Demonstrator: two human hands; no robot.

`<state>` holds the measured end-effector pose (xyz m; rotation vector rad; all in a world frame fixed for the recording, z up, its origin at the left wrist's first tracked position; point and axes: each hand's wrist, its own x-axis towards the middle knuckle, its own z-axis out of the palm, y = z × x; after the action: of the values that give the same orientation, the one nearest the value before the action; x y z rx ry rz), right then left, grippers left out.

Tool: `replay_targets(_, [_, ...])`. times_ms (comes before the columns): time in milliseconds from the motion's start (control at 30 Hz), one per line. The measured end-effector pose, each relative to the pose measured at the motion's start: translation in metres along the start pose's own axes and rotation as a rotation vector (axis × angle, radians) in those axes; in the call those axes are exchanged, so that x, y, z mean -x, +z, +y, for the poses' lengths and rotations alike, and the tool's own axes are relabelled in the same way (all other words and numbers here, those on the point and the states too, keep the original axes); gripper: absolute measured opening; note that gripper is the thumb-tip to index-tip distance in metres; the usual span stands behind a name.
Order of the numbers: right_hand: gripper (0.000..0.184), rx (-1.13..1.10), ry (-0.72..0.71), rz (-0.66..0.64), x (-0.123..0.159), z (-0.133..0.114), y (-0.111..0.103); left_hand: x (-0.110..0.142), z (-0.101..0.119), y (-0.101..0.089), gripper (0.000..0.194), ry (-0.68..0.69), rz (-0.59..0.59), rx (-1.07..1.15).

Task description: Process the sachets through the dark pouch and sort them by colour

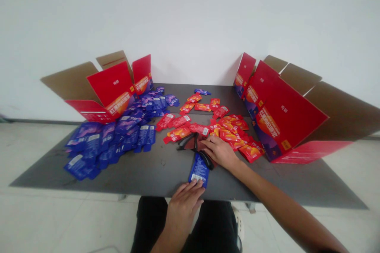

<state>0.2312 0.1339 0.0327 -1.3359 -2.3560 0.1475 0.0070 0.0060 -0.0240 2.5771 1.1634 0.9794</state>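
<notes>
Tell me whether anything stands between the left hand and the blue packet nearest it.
Nothing visible does: the left hand rests on the near end of the blue packet. Only the far end is covered, by the black-and-brown object at the right hand.

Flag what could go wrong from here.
The blue packet under the left hand lies near the edge of the table, so it could slip off. The black-and-brown item overlaps its far end and might drag it. Red packets beside the right hand could get nudged.
</notes>
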Motion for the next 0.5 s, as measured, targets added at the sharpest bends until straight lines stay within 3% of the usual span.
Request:
replay_targets(133, [0.033,-0.103,-0.072,0.000,0.028,-0.039,-0.008,0.001,0.003,0.002,0.025,-0.027,0.023,0.006])
replay_targets(267, [0.032,-0.204,-0.124,-0.107,0.053,-0.064,0.004,0.001,0.004,0.001,0.025,-0.119,0.004,-0.020])
replay_targets(400, [0.030,-0.132,-0.031,-0.026,0.033,-0.035,0.017,0.001,0.001,0.000,0.028,-0.011,-0.006,-0.008])
replay_targets(500, [0.027,-0.012,0.021,0.017,0.010,-0.004,0.010,0.001,0.000,-0.002,0.028,0.032,-0.005,-0.021])
